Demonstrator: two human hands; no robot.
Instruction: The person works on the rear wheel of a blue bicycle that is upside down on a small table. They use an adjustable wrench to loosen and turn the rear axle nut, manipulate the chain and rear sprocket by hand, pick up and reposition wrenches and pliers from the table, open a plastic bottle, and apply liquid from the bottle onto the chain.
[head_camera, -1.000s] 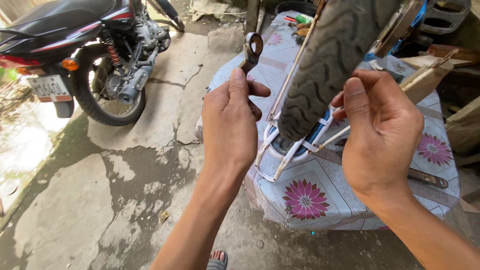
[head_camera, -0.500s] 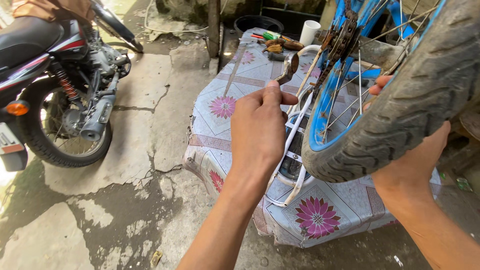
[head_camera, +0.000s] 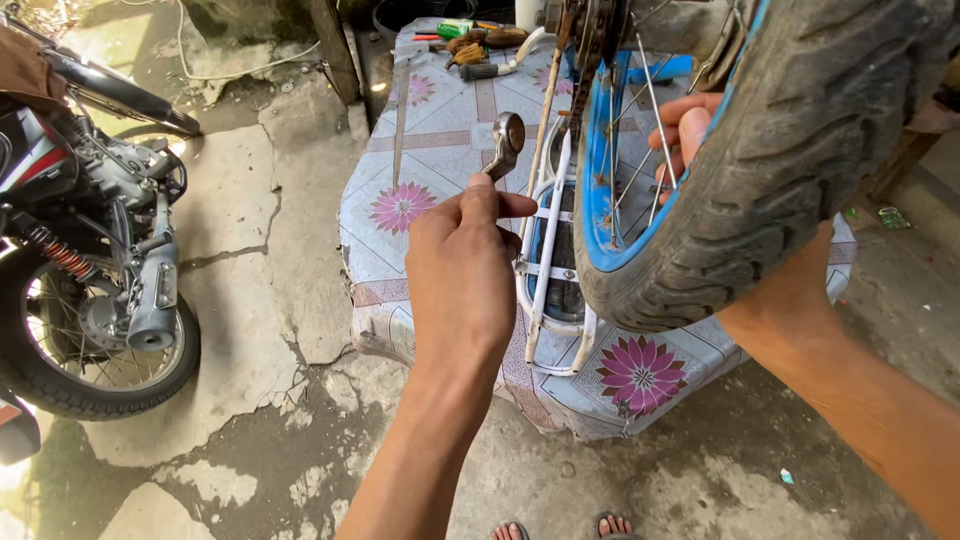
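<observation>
My left hand (head_camera: 462, 270) pinches a small metal wrench (head_camera: 505, 143), its ring end pointing up, just left of an upturned bicycle. The bicycle wheel has a black tyre (head_camera: 760, 170) on a blue rim (head_camera: 598, 160) and fills the upper right. My right hand (head_camera: 690, 135) reaches behind the tyre and grips the wheel through the spokes; only its fingertips and wrist show. The white bicycle rack (head_camera: 548, 260) rests on a table covered with a flowered cloth (head_camera: 430, 150).
A motorcycle (head_camera: 90, 260) stands at the left on the cracked concrete floor (head_camera: 260, 330). Hand tools (head_camera: 470, 45) and a long metal bar (head_camera: 400, 110) lie at the table's far end. My sandalled toes (head_camera: 560, 527) show at the bottom edge.
The view has swung right and closer, so the wheel looms larger. My left hand with the wrench has come nearer the wheel's hub side; my right hand shifted further behind the tyre.
</observation>
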